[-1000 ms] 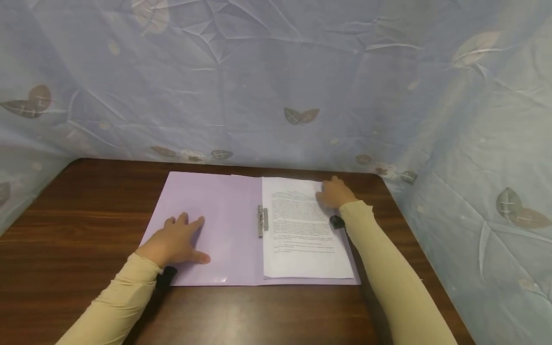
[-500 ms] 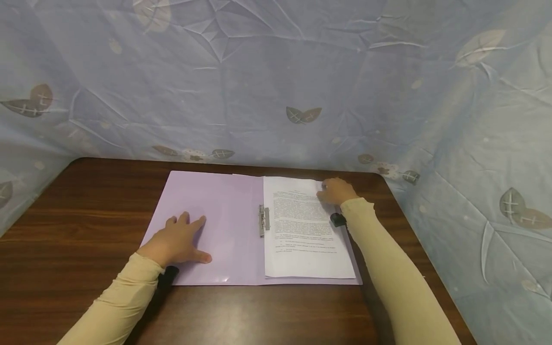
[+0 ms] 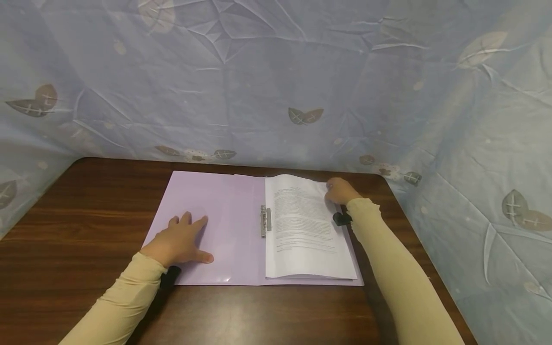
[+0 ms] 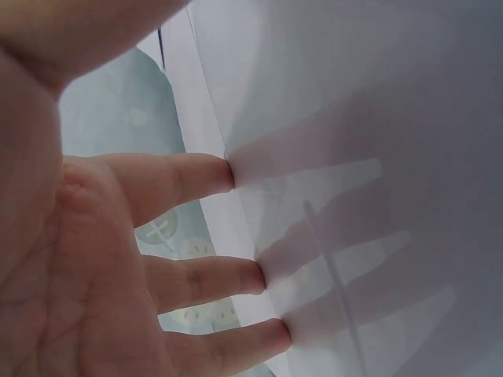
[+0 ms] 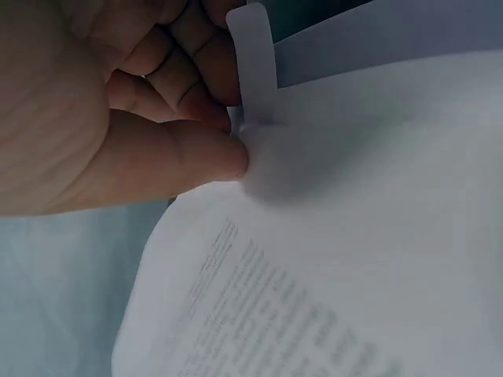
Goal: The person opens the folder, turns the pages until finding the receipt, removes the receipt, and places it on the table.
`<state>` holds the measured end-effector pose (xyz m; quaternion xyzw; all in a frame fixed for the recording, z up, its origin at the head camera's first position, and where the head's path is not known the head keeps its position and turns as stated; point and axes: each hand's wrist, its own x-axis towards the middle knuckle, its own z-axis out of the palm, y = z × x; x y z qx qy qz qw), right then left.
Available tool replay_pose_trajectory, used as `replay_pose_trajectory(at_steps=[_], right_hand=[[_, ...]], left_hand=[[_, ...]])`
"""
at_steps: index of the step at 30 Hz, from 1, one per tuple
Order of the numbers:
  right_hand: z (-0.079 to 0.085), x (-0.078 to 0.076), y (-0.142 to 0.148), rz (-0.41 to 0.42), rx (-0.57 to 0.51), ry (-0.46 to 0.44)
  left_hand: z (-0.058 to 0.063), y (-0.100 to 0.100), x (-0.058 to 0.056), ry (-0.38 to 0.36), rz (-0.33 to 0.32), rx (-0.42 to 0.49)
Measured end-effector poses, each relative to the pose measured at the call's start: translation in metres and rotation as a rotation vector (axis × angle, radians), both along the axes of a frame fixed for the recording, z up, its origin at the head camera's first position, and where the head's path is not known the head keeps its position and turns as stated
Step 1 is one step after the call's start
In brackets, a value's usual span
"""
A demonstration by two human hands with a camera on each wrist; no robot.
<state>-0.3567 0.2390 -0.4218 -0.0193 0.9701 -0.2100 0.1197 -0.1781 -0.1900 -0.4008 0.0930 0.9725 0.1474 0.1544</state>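
Observation:
A light purple folder (image 3: 246, 230) lies spread open on the table. Printed paper sheets (image 3: 310, 239) rest on its right side, beside a metal clip (image 3: 265, 220) near the spine. My left hand (image 3: 178, 242) rests with spread fingers on the left cover; in the left wrist view its fingertips touch the glossy surface. At the upper right corner of the paper, my right hand (image 3: 341, 191) pinches the top sheet (image 5: 330, 181) between thumb and curled fingers. That sheet bows upward slightly. A narrow strip (image 5: 255, 63) sticks up beside the fingertips; whether it is a folded edge or a tab, I cannot tell.
The dark brown wooden table (image 3: 258, 316) extends around the folder. A pale blue curtain (image 3: 258, 86) with leaf patterns hangs behind it and along the right side. A dark band (image 3: 342, 219) is on the right wrist.
My right hand has curled its fingers around the sheet's corner and shifted slightly right. The top sheet has gone from nearly flat to bowed. The left hand stays in place.

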Motion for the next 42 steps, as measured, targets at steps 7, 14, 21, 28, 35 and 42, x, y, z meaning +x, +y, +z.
replay_pose_trajectory(at_steps=[7,14,21,28,35,42], right_hand=[[0.0,0.003,0.001,0.017,0.012,-0.005],[0.002,0.009,-0.004,0.029,0.034,-0.022],[0.002,0.009,-0.006,0.052,0.11,0.027],[0.008,0.012,-0.008,0.07,0.139,0.013],[0.007,0.008,-0.006,0.111,0.171,0.041],[0.003,0.0,-0.006,0.091,0.018,0.044]], left_hand=[[-0.002,-0.001,-0.001,0.011,-0.013,-0.012],[-0.001,-0.001,0.0,-0.004,0.0,-0.007],[0.0,-0.002,0.001,0.008,-0.002,-0.01],[0.002,0.0,0.001,0.01,-0.008,-0.012],[0.002,0.0,0.001,-0.004,0.009,-0.017],[0.001,0.001,0.001,-0.013,0.014,-0.021]])
